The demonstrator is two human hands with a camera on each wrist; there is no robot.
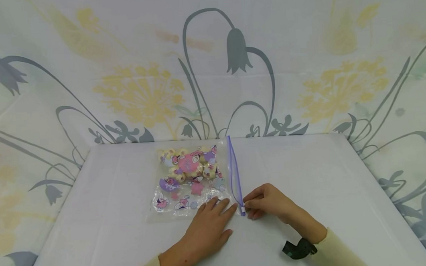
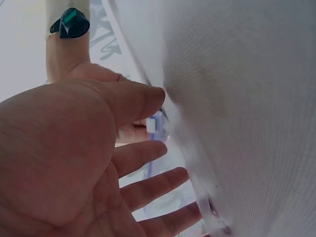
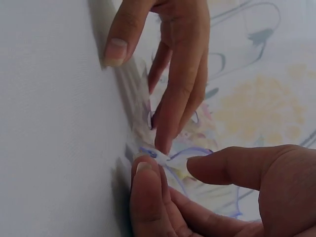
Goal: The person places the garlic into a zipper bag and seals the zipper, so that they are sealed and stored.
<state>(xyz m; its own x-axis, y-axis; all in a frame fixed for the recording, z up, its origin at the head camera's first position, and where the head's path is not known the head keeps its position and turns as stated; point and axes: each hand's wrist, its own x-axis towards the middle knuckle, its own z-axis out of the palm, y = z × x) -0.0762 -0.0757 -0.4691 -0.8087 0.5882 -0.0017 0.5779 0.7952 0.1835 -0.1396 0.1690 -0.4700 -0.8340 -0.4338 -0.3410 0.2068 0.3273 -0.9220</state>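
Note:
A clear zip bag [image 1: 198, 190] printed with pink and purple pictures lies flat on the table, holding several cream-coloured, rounded pieces whose kind is unclear. Its purple zip strip [image 1: 230, 160] runs down the right side, the two strands parted along the middle. At the near end sits a white slider [image 2: 151, 124]. My left hand [image 1: 208, 225] rests on the bag's near right corner, fingers spread and fairly straight. Beside the slider is my right hand [image 1: 269, 202], its fingers bent at the bag's edge. In the right wrist view, the thumb [image 3: 222, 165] stands apart from those fingertips.
A white table [image 1: 106, 243] lies under the bag. Behind and at both sides hangs a pale cloth [image 1: 210, 89] with grey and yellow flowers. A dark wrist camera [image 1: 299, 249] is strapped at the right wrist.

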